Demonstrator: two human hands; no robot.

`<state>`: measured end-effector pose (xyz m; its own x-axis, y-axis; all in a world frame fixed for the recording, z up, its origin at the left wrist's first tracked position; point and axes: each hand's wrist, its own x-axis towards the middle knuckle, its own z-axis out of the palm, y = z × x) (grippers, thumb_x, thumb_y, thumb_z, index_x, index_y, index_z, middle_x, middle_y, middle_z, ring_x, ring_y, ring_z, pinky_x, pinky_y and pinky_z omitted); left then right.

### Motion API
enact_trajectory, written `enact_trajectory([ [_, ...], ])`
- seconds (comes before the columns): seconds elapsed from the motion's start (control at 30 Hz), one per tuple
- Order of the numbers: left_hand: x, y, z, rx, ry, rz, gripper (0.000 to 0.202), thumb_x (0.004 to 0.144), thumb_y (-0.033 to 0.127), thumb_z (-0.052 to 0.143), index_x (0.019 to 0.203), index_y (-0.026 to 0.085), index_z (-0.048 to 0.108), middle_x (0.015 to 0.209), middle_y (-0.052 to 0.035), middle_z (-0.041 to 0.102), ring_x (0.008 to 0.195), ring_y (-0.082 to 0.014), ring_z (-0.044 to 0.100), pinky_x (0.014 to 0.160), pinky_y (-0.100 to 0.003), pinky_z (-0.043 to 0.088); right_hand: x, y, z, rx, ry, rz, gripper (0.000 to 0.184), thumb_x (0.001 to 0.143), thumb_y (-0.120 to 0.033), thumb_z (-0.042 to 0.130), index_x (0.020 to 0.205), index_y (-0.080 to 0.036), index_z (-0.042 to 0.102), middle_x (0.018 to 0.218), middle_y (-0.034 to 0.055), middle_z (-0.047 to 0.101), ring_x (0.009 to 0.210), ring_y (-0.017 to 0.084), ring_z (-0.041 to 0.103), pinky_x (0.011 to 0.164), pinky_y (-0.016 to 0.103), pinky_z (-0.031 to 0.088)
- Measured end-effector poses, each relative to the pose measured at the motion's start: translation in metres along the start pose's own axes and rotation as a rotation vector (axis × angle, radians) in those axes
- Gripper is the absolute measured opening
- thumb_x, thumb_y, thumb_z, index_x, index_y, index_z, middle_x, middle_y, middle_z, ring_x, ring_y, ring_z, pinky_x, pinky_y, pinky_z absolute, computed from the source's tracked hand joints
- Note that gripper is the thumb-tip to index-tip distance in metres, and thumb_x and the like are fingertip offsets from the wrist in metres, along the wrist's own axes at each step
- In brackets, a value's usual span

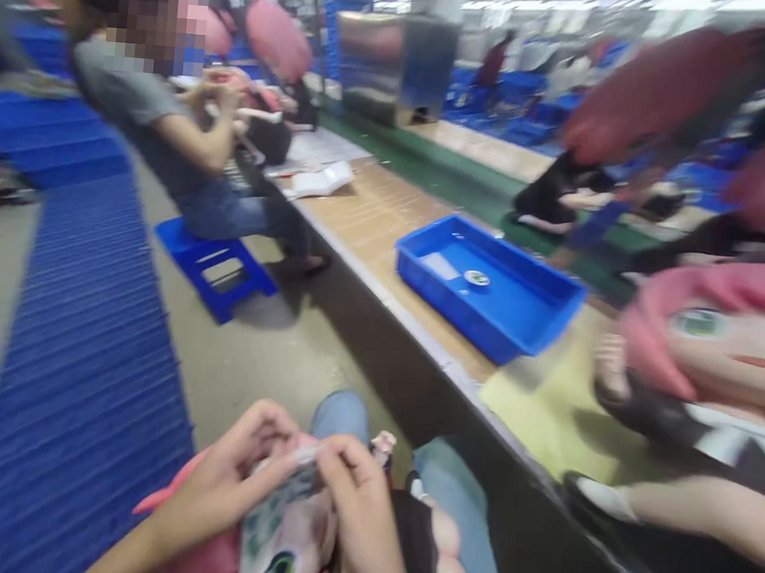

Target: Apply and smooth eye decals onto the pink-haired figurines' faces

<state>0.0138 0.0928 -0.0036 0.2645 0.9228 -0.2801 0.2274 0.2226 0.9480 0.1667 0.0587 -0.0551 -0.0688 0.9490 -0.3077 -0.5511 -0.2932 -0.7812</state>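
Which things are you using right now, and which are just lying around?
In use:
left hand and right hand, both pinching the printed sheet
lap doll under the sheet

Lying about:
blue tray
second doll
yellow mat
blue stool

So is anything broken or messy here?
Nothing looks broken or spilled. The left hand and right hand pinch a printed sheet over the face of the pink-haired doll. The blue tray sits flat on the table, and the big doll beside it just lies face up, blurred.
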Motion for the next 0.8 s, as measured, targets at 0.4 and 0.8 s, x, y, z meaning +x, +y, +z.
enact_trajectory([
  [0.4, -0.007, 0.001, -0.004, -0.165, -0.143, 0.055, 0.039, 0.095, 0.054, 0.063, 0.101, 0.019, 0.048, 0.095, -0.0041, 0.058, 0.081, -0.0140, 0.056, 0.071, -0.028, 0.043, -0.011, -0.005, 0.001, -0.005, -0.053, 0.139, 0.043, 0.075, -0.057, 0.083, 0.083, -0.019, 0.067, 0.075, -0.0001, 0.060, 0.072, 0.013, 0.052, 0.065, 0.022, 0.044],
  [0.8, -0.004, -0.004, -0.004, -0.169, -0.089, 0.086, 0.038, 0.086, 0.046, 0.076, 0.097, 0.019, 0.052, 0.084, 0.0008, 0.055, 0.073, -0.0112, 0.052, 0.065, -0.023, 0.042, -0.009, -0.013, 0.003, 0.279, -0.215, 0.366, 0.035, 0.082, -0.055, 0.077, 0.100, -0.025, 0.074, 0.100, 0.0072, 0.072, 0.090, 0.023, 0.067, 0.083, 0.038, 0.055],
])
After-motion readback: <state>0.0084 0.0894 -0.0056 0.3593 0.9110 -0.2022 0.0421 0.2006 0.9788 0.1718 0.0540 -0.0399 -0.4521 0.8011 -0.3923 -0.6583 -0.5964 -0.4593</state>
